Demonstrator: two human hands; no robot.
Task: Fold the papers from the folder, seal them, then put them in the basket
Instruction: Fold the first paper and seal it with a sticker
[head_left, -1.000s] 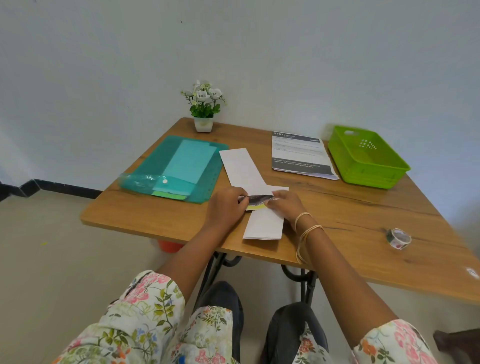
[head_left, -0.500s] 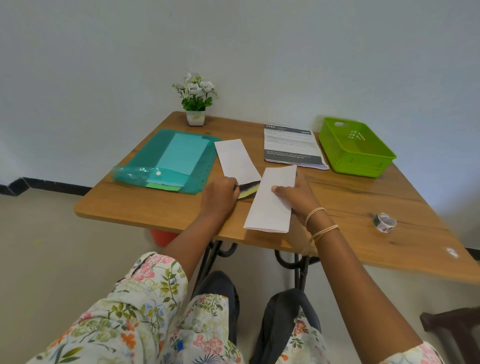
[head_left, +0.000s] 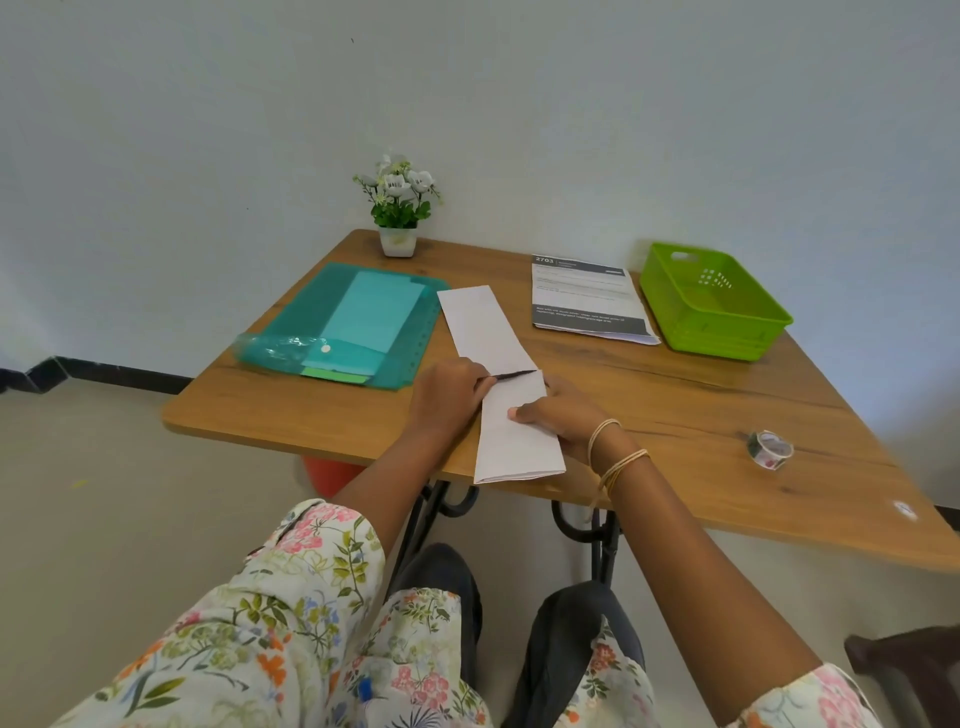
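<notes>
A folded white paper (head_left: 519, 447) lies at the table's near edge, its near end hanging slightly over. My right hand (head_left: 566, 418) rests on it, fingers flat and thumb on the sheet. My left hand (head_left: 449, 395) sits at the paper's far left corner, fingers curled, pinching a dark strip of tape (head_left: 514, 374) that runs along the paper's far end. A second folded white paper (head_left: 480, 327) lies just beyond, touching that end. The teal folder (head_left: 311, 332) is to the left and the green basket (head_left: 727, 332), with nothing in it, stands at the far right.
A printed sheet (head_left: 587, 301) lies between the folded paper and the basket. The patterned tape roll (head_left: 770, 450) sits on the right of the wooden table (head_left: 675, 395). A small potted plant (head_left: 399, 208) stands at the back by the wall.
My right hand left the tape strip and moved onto the folded paper, pressing it flat. My left hand kept its hold on the strip at the paper's far end.
</notes>
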